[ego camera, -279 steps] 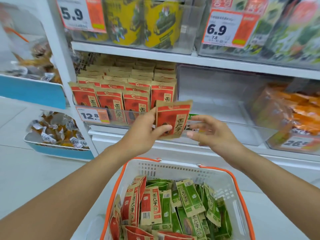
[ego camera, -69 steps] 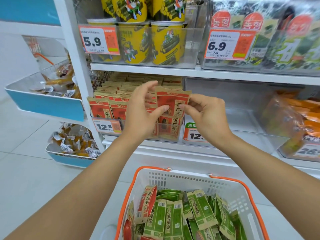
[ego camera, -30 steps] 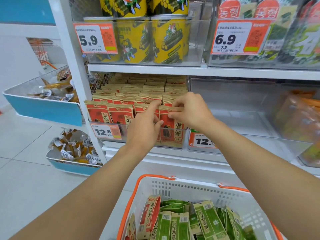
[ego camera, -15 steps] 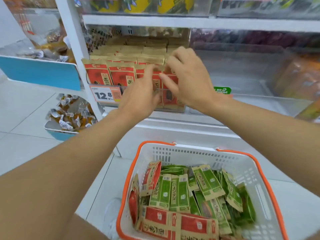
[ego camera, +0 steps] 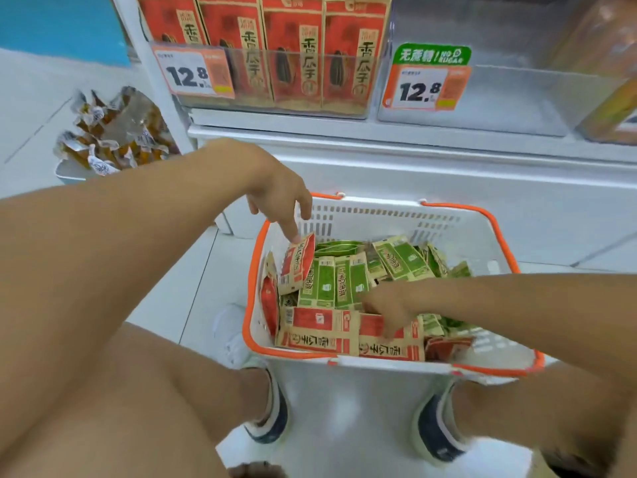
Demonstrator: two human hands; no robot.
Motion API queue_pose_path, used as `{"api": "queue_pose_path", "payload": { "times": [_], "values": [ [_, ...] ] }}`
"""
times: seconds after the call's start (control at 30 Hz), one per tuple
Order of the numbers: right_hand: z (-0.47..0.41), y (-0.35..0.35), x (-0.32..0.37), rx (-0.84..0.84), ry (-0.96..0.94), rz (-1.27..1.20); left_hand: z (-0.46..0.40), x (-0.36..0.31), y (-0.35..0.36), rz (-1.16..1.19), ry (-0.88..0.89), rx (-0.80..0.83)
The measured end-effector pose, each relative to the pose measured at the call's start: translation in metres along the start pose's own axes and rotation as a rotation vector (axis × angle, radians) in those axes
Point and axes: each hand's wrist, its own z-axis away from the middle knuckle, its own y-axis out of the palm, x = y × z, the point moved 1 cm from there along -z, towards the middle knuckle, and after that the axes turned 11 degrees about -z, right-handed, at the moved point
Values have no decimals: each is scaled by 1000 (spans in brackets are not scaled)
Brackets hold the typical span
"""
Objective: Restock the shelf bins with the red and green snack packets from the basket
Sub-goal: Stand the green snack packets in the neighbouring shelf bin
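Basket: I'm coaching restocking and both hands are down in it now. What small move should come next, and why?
Probably pinch the upright red packet with the left hand: a fingertip already touches its top edge, and it stands free at the basket's left side, while the right hand only rests on flat red packets.

The white shelf point(ego camera: 344, 132) carries two clear bins point(ego camera: 275, 108), and the basket point(ego camera: 344, 208) stands on the pale floor point(ego camera: 344, 426).

Both hands point(ego camera: 275, 188) point(ego camera: 386, 305) down, fingers extended
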Motion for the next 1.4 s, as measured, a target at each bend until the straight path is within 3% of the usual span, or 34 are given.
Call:
{"api": "queue_pose_path", "payload": {
  "times": [0.27, 0.43, 0.6, 0.73, 0.83, 0.9, 1.0, 1.07, 1.2, 1.3, 1.4],
  "values": [
    [3, -4, -27, -56, 40, -279, 14, -16, -20, 1, 25, -37],
    [31, -44, -28, -122, 28, -442, 16, -20, -27, 34, 15, -61],
    [111, -125, -39, -302, 4, -1111, 19, -24, -31, 91, 79, -97],
    [166, -173, -41, -315, -124, -1522, 23, -37, -40, 323, 210, -443],
    [182, -197, -33, -250, -385, -1725, 26, -43, -55, 678, 263, -730],
    [182, -208, -27, -278, -494, -1745, 30, -43, -61, 1044, 282, -731],
    [176, -216, -24, -598, -382, -1395, 31, -41, -69, 1404, 323, -751],
    [172, -214, -22, -638, -352, -1236, 32, -39, -76, 1616, 326, -777],
    [156, -207, -5, -613, -565, -1548, 31, -34, -86, 1844, 318, -837],
    [144, -219, 2, -777, -609, -1650, 29, -18, -92, 1867, 247, -915],
    [142, -252, -2, -1007, -577, -1652, 34, 24, -99, 1959, 96, -1095]
  ]
}}
